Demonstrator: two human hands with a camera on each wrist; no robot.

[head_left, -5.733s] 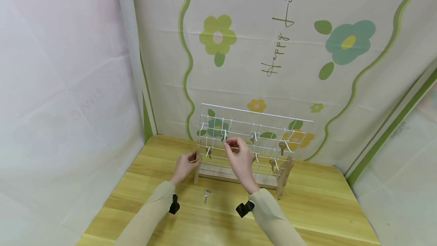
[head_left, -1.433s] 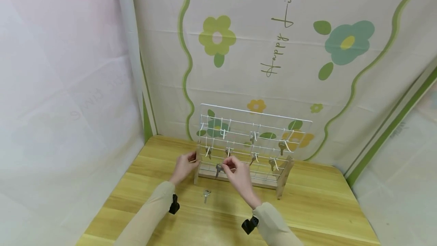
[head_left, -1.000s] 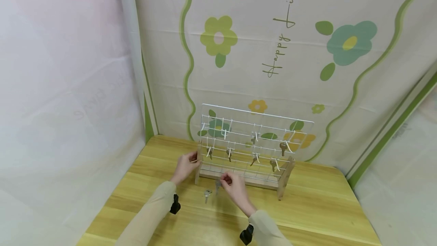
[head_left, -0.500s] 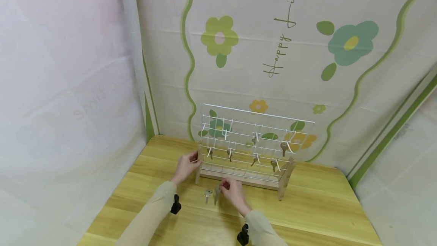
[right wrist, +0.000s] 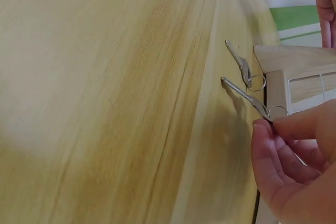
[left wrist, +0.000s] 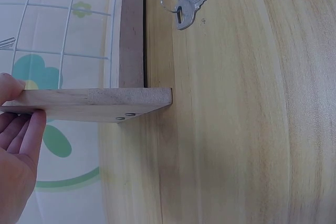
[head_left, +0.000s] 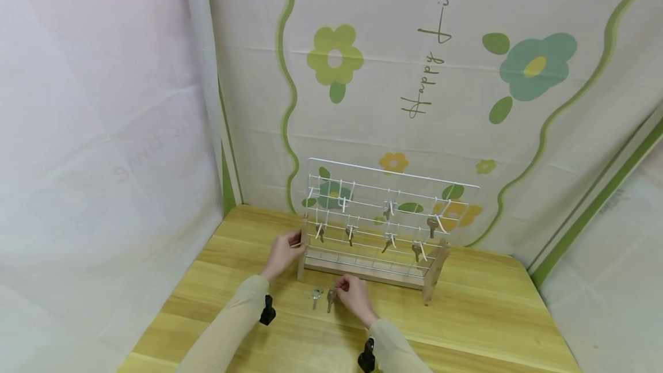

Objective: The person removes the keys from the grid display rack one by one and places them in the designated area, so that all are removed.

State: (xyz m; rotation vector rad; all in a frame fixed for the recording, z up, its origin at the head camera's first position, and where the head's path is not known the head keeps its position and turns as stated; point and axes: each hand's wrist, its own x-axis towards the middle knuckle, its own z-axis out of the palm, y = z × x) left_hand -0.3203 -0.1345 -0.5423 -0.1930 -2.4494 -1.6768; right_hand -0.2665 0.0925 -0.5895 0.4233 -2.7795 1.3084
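Observation:
My left hand (head_left: 282,253) grips the left wooden upright (left wrist: 94,98) of a white wire rack, thumb on one face and fingers on the other. At the front of the rack, my right hand (head_left: 354,296) pinches a silver key (right wrist: 244,97) at its head, where a thin ring hangs. The blade of this key points toward the front, close over the table. Beside it, a second silver key (left wrist: 194,3) with a ring lies flat on the wood. Several more keys hang from the rack's hooks, among them one key (head_left: 432,227) at the right.
The rack's wooden base (head_left: 373,274) runs behind the two front keys. A white hook (head_left: 344,204) at the rack's upper left carries no key. Behind the wooden table (head_left: 481,315) hangs a flower-print curtain (head_left: 425,131), with pale cloth (head_left: 103,189) at the left.
The key at the upper left hook has come off in my right hand, which has moved down and toward the front, beside the lying key. My left hand has stayed on the upright.

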